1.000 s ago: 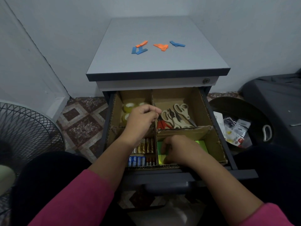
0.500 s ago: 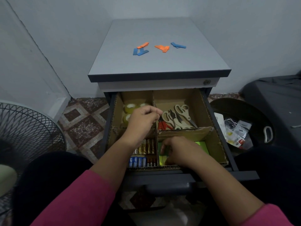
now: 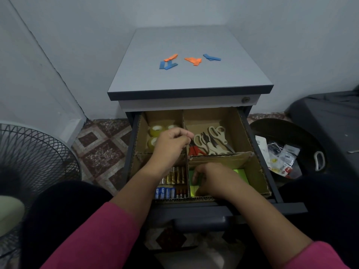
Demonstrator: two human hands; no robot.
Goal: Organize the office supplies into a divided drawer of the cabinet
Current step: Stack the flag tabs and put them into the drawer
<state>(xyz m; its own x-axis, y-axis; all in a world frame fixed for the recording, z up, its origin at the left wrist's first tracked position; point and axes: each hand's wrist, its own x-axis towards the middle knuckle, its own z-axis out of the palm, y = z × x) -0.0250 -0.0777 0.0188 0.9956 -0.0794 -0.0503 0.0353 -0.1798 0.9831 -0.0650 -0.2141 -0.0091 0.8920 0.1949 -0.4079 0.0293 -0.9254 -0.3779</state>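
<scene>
The cabinet's top drawer (image 3: pixel 258 171) is pulled out, split by cardboard dividers (image 3: pixel 221 156) into compartments. Tape rolls (image 3: pixel 156 131) lie back left, scissors (image 3: pixel 213 140) back right, batteries (image 3: pixel 172 183) front left, green sticky notes (image 3: pixel 240 174) front right. My left hand (image 3: pixel 171 144) hovers over the centre divider with fingers curled, pinching at its top edge near the red scissor handle (image 3: pixel 195 150). My right hand (image 3: pixel 211 179) reaches into the front right compartment and grips the green notes. Orange and blue paper strips (image 3: pixel 192 60) lie on the cabinet top (image 3: pixel 190 78).
A fan grille (image 3: pixel 33 162) stands at the left on the tiled floor. A dark round bin (image 3: pixel 291 148) with plastic packets sits to the right, beside a black case (image 3: pixel 330 121). The drawer front handle (image 3: pixel 200 220) is near my knees.
Both hands stay almost where they were. The left hand's fingers have shifted slightly at the divider; the right hand remains on the green notes.
</scene>
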